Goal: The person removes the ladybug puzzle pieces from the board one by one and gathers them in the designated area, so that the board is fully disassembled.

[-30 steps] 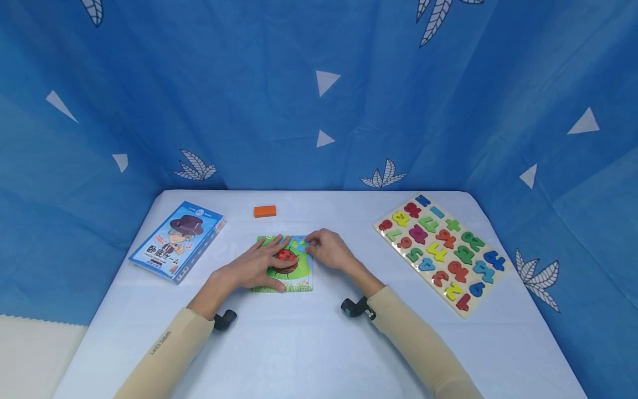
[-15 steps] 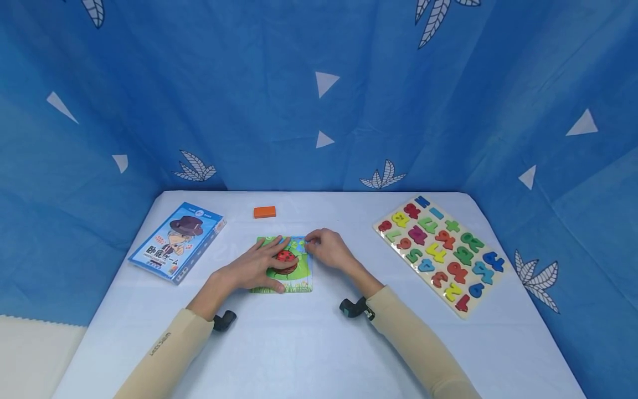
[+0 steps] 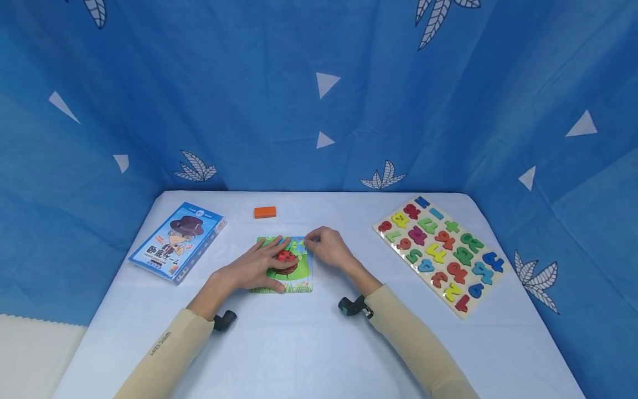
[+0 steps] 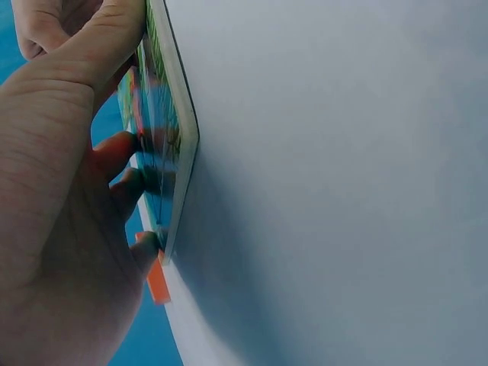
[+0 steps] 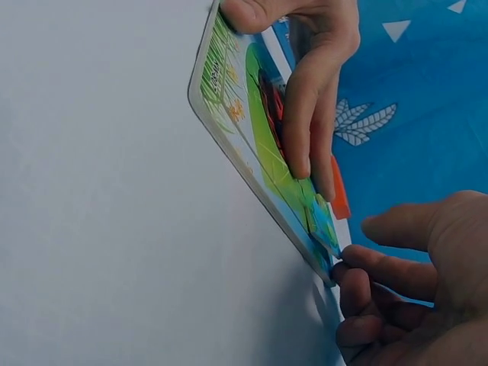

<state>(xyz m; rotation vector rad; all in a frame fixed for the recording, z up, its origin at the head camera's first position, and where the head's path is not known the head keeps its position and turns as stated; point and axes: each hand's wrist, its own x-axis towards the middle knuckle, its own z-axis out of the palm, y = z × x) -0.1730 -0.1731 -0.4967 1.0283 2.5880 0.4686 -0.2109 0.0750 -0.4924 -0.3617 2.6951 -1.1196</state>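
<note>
Left hand (image 3: 253, 267) spread, resting on ladybug puzzle (image 3: 300, 272). Right hand (image 3: 329, 247) pinching puzzle piece (image 5: 323, 223). Orange block (image 3: 265, 212) beyond left hand.

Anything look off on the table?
Yes: near the far right corner of the ladybug puzzle, one puzzle piece by the right hand sits raised, not flush with the surface around it. No spill or damage visible.

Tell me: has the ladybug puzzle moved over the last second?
No; in the head view the ladybug puzzle shows no visible shift against the orange block.
</note>
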